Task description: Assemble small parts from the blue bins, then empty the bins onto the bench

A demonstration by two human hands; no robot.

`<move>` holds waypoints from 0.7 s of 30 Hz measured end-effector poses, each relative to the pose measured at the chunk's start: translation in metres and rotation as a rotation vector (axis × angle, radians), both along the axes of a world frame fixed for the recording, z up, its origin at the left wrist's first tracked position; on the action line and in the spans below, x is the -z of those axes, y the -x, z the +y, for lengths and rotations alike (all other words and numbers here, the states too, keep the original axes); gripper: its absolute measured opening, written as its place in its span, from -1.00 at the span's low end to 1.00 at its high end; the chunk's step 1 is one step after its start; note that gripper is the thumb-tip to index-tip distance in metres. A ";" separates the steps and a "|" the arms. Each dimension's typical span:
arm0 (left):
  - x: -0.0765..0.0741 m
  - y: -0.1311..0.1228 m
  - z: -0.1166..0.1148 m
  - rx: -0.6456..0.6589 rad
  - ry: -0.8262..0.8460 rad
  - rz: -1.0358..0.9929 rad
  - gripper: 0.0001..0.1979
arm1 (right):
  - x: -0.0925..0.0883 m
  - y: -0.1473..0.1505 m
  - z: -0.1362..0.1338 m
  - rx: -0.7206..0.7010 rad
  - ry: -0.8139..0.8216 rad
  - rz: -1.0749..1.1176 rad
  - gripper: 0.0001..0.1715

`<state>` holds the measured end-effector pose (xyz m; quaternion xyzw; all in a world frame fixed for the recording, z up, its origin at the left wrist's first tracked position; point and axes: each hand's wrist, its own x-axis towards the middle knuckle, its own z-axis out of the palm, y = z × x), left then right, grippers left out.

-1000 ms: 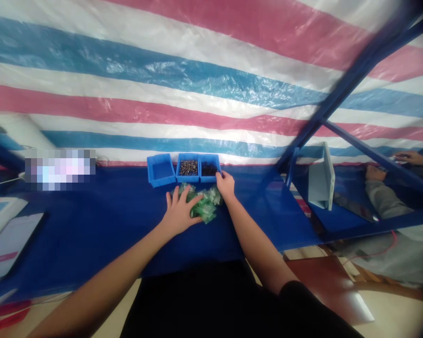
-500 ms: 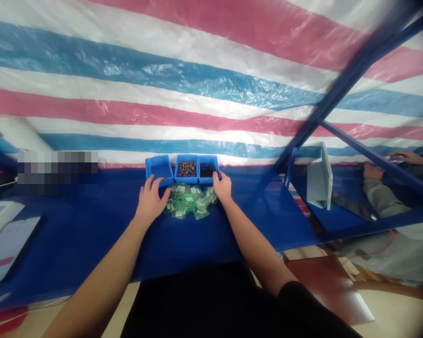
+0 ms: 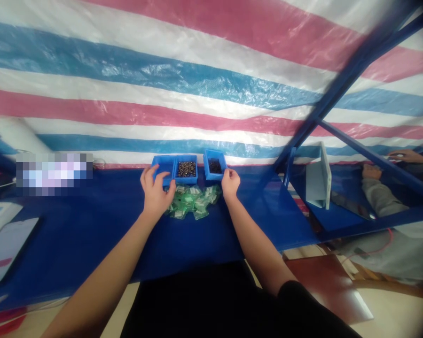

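Your left hand point(image 3: 155, 195) has its grip open over the empty blue bin point(image 3: 161, 165); your right hand point(image 3: 230, 183) curls at the dark-filled bin point(image 3: 215, 165), hold unclear, with green packets point(image 3: 192, 202) within both reaches on the bench point(image 3: 91, 239).

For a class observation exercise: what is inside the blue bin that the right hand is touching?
The bin, at the right hand, holds a small dark heap of pieces, too small to identify. Its near wall hides the floor.

Nothing is legible, even on the green plastic packets point(image 3: 192, 203).
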<state>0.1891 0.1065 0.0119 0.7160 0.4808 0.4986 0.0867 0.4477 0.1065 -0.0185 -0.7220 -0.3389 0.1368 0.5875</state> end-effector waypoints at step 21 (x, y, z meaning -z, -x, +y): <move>0.004 -0.013 -0.019 0.088 0.181 -0.473 -0.23 | -0.001 0.026 -0.022 -0.738 -0.019 -0.041 -0.44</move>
